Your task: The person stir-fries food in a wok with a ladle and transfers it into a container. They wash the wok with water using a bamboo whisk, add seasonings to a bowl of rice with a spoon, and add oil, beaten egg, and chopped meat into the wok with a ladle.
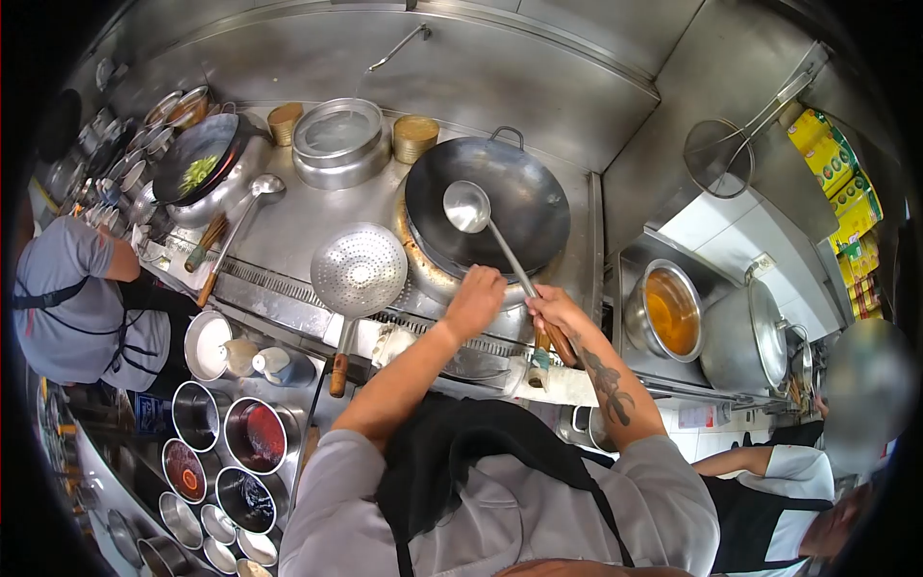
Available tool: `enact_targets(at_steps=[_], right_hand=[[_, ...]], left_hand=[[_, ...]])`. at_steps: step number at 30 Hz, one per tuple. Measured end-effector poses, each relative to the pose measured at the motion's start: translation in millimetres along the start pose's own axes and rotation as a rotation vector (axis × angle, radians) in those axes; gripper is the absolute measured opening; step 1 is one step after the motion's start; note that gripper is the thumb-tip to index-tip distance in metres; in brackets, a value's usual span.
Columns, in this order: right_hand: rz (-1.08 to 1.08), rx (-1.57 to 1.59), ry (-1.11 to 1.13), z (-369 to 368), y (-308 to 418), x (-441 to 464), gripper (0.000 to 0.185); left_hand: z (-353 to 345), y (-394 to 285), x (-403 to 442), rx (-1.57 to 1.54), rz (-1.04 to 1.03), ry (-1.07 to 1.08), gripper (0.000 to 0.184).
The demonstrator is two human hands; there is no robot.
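A dark, bare wok (529, 192) sits on the burner in front of me, its far loop handle showing. My left hand (476, 303) is closed at the near rim of this wok; the part it grips is hidden under the fingers. Lower right of it, my right hand (558, 313) wraps around the long handle of a steel ladle (467, 206). The ladle's bowl hangs over the wok's inside, tilted. Beside the wok on the left lies a perforated skimmer (359, 264) with a wooden grip. A brush (539, 361) is just below my right hand.
A lidded steel pot (338, 135) and a tin (415, 137) stand behind. Left is a second wok (219, 144) with green vegetables, and a co-worker (82, 298). A bowl of orange liquid (670, 313) and a stockpot (740, 337) are right. Sauce containers (258, 433) fill the lower left.
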State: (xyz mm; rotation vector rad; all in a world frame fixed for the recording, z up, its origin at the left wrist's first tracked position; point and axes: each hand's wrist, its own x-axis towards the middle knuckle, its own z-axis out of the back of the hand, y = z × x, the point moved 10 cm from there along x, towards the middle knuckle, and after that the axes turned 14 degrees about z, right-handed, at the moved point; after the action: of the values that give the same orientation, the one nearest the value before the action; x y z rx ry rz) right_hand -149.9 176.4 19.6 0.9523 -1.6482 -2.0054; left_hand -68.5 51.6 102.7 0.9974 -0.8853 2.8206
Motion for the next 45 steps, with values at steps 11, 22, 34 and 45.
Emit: enact_targets(at_steps=[11,22,34,45], right_hand=[[0.038,0.114,0.248,-68,37,-100,0.039],[0.236,0.275,-0.174,-20,58,-170,0.038],[0.105,-0.310,-1.003,163,14,-318,0.023],[-0.044,0.009,-0.993,171,-28,-331,0.020]], left_hand=[[15,-8,-106,-0.561,0.326,0.446,0.015],[22,22,-149,-0.715,0.722,0.637,0.025],[-25,89,-261,-0.810,0.994,1.001,0.027],[-38,75,-262,-0.776,1.036,1.075,0.028]])
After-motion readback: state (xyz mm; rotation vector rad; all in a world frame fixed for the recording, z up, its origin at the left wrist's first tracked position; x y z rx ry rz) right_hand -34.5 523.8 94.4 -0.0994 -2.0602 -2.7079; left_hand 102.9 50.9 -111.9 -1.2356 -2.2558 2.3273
